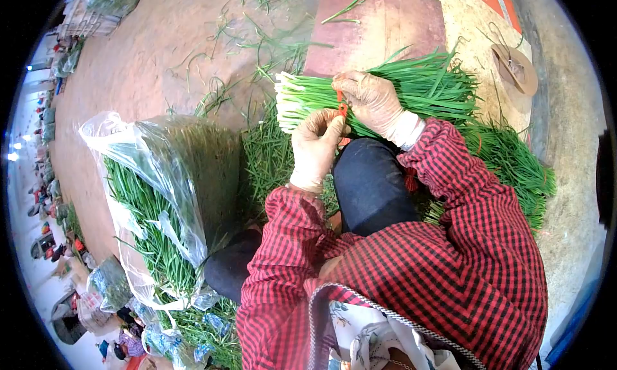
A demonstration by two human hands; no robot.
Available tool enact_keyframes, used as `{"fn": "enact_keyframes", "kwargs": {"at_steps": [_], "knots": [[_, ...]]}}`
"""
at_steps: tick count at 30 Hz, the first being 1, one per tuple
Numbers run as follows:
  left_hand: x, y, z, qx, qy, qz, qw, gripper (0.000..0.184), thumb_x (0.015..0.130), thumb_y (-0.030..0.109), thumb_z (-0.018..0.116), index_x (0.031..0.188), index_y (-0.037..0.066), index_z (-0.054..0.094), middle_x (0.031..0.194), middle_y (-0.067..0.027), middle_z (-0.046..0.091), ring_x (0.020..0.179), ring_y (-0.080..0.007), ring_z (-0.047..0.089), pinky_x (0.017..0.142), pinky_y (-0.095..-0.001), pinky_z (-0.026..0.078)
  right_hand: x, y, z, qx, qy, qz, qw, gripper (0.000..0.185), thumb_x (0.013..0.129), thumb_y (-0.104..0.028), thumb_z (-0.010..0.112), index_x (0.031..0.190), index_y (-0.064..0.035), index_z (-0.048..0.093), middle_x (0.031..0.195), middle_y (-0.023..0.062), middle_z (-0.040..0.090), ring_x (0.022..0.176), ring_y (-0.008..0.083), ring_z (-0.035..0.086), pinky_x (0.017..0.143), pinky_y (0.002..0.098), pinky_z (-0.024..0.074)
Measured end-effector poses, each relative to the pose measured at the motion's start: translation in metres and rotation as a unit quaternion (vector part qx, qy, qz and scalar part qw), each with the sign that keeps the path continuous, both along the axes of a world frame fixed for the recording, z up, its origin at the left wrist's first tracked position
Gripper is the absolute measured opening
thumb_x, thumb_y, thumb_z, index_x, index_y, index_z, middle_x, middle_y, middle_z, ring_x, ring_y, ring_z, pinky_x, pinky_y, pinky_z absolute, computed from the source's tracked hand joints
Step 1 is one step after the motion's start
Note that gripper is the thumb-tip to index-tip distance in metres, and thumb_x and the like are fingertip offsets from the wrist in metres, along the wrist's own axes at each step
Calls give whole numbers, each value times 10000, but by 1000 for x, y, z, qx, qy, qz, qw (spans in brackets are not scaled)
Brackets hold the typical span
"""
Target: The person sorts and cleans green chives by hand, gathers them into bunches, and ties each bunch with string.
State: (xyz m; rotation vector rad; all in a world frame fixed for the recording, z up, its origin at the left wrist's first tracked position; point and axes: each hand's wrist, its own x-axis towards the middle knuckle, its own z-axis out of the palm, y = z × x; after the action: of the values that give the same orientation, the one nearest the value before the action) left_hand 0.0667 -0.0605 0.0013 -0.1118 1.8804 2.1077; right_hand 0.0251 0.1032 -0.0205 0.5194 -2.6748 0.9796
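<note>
So the main thing here is a thick bundle of long, flat green stalks with whitish cut ends (424,84), lying sideways just beyond the person's raised knee in dark trousers (373,184), pale ends to the left, leafy tips off to the right. A thin red-orange tie (342,108) crosses its near side, closer to the white ends. Both hands look to be in thin, pale, see-through gloves. The left hand (313,150) is on the near side, pinching the tie between thumb and fingers. The right hand (373,100) lies over the bundle, fingers curled in, grasping the far part of the same tie. Sleeves are red-and-black checked cloth (292,241). Underneath and to the right there's a pile of more green stalks (514,167), and a messy heap of loose green stalks (263,155) sits just left of the left hand. Further left stands a big clear plastic bag (119,131) with greens packed inside. Far side, a flat maroon board (385,23) lies on the floor, with a few stray stalks (347,7) on it. Far right there's a round tan thing with a cord (524,74), maybe a hat, can't really tell
</note>
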Motion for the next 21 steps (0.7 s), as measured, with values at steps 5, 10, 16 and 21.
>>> {"fn": "enact_keyframes", "kwargs": {"at_steps": [5,10,16,21], "knots": [[-11,6,10,-46,-37,5,998,122,897,75,642,934,-41,653,773,-83,682,672,-136,643,654,-276,541,-1,2,-7,-27,21,20,999,332,770,57,634,1048,-124,655,991,84,670,884,255,667,746,301,536],[-19,9,13,-61,-82,17,995,125,891,83,642,906,-42,646,745,-90,673,636,-144,645,597,-276,546,-4,4,-2,-48,34,35,998,177,802,-104,585,976,-121,612,891,71,631,797,297,638,649,381,506],[-29,9,7,-140,-66,-13,988,145,888,105,637,899,-39,643,708,-87,668,601,-138,639,573,-265,540,-2,16,19,-35,-17,86,996,288,848,-178,604,1130,-116,618,926,127,653,836,319,645,727,396,520],[-27,16,4,-216,-17,-6,976,158,893,119,633,903,-39,642,700,-75,666,585,-121,631,557,-249,512,-3,15,19,-40,-43,91,994,282,869,-219,592,1120,-93,619,943,142,654,882,316,649,761,397,519]]}}
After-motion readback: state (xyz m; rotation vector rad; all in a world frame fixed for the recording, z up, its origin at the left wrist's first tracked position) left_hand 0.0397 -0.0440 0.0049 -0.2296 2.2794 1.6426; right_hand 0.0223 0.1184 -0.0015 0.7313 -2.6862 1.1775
